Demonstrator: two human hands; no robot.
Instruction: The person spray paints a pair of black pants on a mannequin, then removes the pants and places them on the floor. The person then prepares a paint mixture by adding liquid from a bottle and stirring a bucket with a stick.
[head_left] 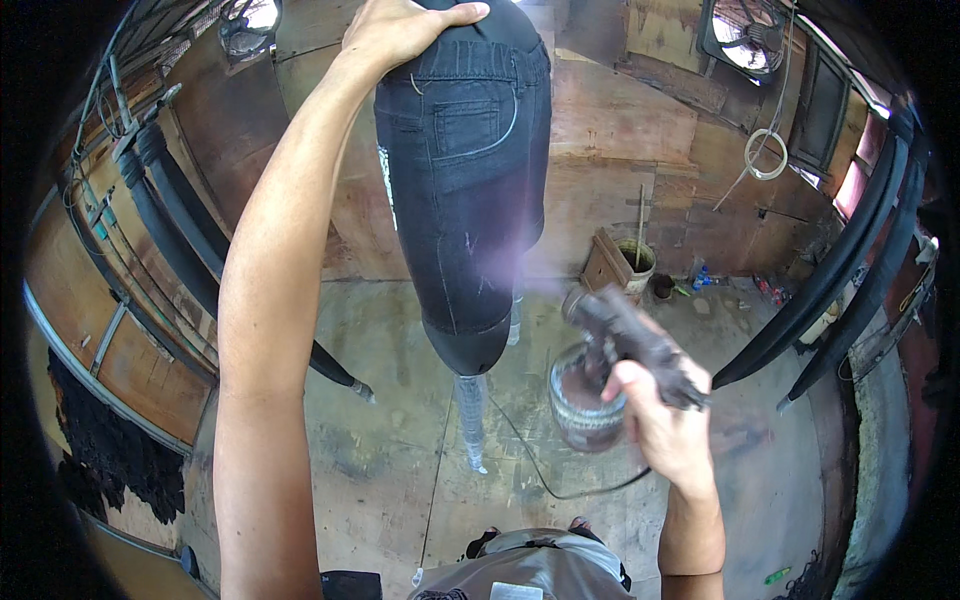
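Note:
Black jeans (455, 170) with an elastic waistband and a pocket hang upright, stretched over a leg form whose plastic-wrapped lower ends (470, 420) show below. At the top of the picture, my left hand (405, 32) grips the waist, its thumb lying across the top edge; its other fingers are mostly hidden. In my right hand (665, 420), to the right of the jeans, is a dark, stained spray gun (630, 335), slightly blurred. A round cup (588, 400) hangs beneath the gun. Purple mist spreads from its nozzle onto the thigh, with no contact between gun and cloth.
A thin hose (560, 494) curves over the floor below the gun. Dark leg-shaped forms hang at the left (185, 215) and right (850, 270). Near the wooden back wall stands a bucket (636, 262) with a stick. Fans (745, 38) are set high in the wall.

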